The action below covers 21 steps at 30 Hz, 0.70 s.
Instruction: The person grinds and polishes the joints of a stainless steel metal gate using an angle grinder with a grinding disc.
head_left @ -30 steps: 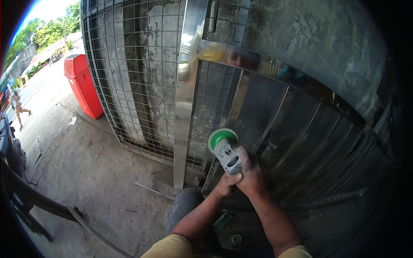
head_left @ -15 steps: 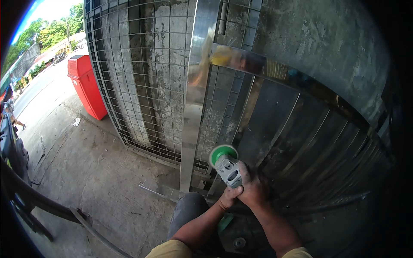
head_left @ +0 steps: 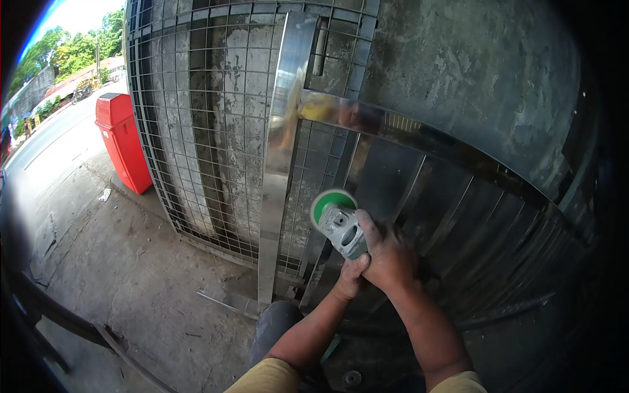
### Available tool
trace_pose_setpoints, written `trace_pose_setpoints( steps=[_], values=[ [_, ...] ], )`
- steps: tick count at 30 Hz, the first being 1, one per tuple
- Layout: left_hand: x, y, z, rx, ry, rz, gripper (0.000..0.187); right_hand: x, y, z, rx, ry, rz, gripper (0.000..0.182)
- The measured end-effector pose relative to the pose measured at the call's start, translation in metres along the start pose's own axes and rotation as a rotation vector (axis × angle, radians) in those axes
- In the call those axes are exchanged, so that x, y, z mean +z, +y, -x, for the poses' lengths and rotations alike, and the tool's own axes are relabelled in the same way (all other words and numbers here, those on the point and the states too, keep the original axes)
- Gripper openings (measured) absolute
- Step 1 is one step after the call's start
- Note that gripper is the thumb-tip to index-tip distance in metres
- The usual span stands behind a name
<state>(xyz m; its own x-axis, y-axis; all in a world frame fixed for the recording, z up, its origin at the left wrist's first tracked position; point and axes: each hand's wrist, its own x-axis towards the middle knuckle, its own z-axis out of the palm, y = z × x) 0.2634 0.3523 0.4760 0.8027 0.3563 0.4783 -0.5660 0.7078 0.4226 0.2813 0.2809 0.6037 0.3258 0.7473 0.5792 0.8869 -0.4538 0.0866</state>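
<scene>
Both my hands are closed round an angle grinder (head_left: pixel 341 226) with a grey head and a round green disc (head_left: pixel 332 202) at its far end. My right hand (head_left: pixel 392 260) wraps the body from the right, one finger stretched along the head. Close below it, my left hand (head_left: pixel 352 274) grips the rear of the grinder. The disc overlaps the bars of a shiny metal gate frame (head_left: pixel 274 190) in this view. From that upright post, a polished top rail (head_left: pixel 406 128) runs to the right above several slats (head_left: pixel 409 187).
A wire mesh panel (head_left: pixel 246 131) leans behind the post, against a stained concrete wall (head_left: pixel 472 78). A red bin (head_left: pixel 124 144) stands on the concrete floor (head_left: pixel 137 262) at left. Dark curved tubing (head_left: pixel 59 311) lies at lower left, and a small round disc (head_left: pixel 352 378) is near my legs.
The grinder and both hands have moved up and slightly left in view. My view has shifted, so the post and rail sit lower and further left.
</scene>
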Motion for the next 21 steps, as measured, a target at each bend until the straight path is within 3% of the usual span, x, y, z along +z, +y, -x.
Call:
trace_pose_setpoints(
  steps=[7,15,21],
  values=[
    [-0.028,-0.004,0.038,-0.040,0.063,-0.095,0.072,0.039,-0.007,0.033,0.038,-0.024,-0.174,0.077],
    [0.033,0.059,-0.060,0.041,-0.138,-0.155,0.060,-0.025,-0.005,-0.048,0.085,0.186,-0.162,0.082],
    [0.014,0.018,-0.016,-0.018,-0.098,-0.232,0.061,-0.002,0.009,-0.001,0.053,0.144,-0.190,0.084]
  ],
)
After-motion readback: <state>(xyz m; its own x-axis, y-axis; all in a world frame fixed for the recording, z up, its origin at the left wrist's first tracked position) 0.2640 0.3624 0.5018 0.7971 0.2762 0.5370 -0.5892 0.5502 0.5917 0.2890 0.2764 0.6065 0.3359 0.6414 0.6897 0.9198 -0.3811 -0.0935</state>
